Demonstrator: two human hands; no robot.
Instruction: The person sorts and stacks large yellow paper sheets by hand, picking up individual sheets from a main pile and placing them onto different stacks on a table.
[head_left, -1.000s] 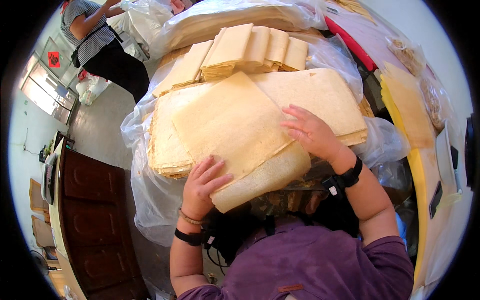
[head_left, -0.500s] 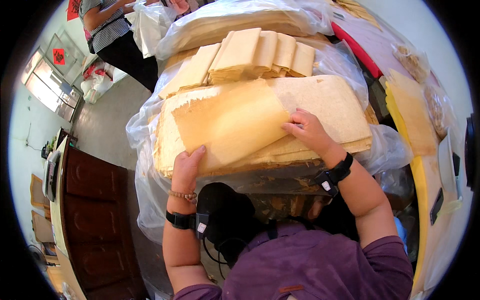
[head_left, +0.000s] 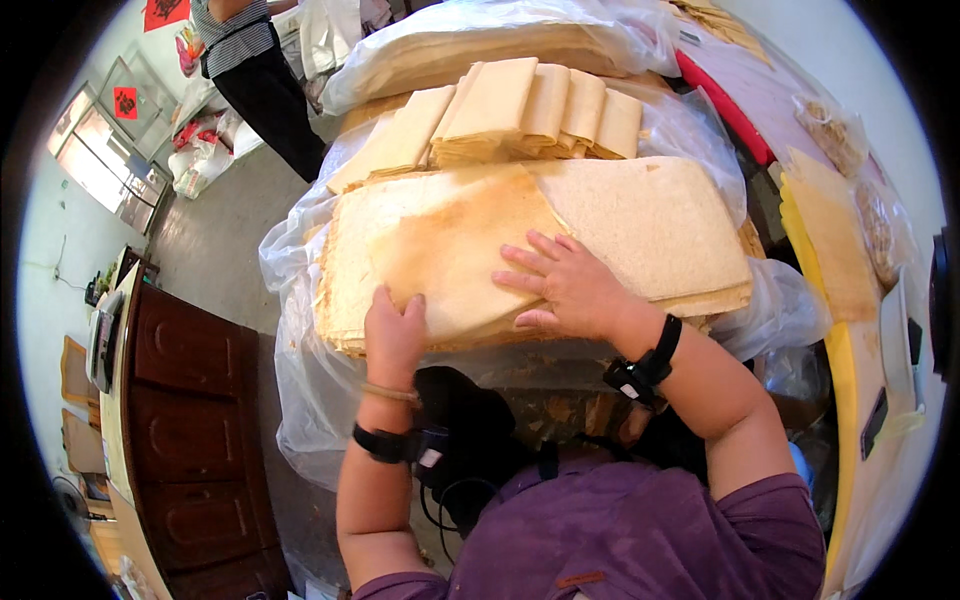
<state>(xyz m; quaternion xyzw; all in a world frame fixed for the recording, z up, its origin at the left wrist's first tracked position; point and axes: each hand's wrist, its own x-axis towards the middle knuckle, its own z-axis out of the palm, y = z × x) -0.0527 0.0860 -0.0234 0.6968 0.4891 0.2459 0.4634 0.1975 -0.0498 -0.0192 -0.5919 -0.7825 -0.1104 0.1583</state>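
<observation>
A thin yellow-tan sheet [head_left: 460, 225] with a ragged left edge lies over a wide, thick stack of paler sheets [head_left: 650, 225]. Its material I cannot make out. My left hand [head_left: 397, 335] pinches the sheet's near edge between thumb and fingers, at the left. Spread fingers of my right hand [head_left: 565, 285] rest flat on the sheet's right part, palm down. Just beyond the stack, several folded tan sheets [head_left: 490, 105] overlap in a row.
Clear plastic wrap [head_left: 300, 400] hangs round the stack, and a plastic-covered pile [head_left: 500, 50] stands behind. At left is a dark wooden cabinet [head_left: 195, 420]; at right, a table with a yellow edge [head_left: 845, 430] carries a phone [head_left: 874, 423]. Another person [head_left: 265, 90] stands far left.
My right hand has let go of the sheet's right edge and moved left, opening flat on it. The sheet now lies lower on the stack. The other person has turned.
</observation>
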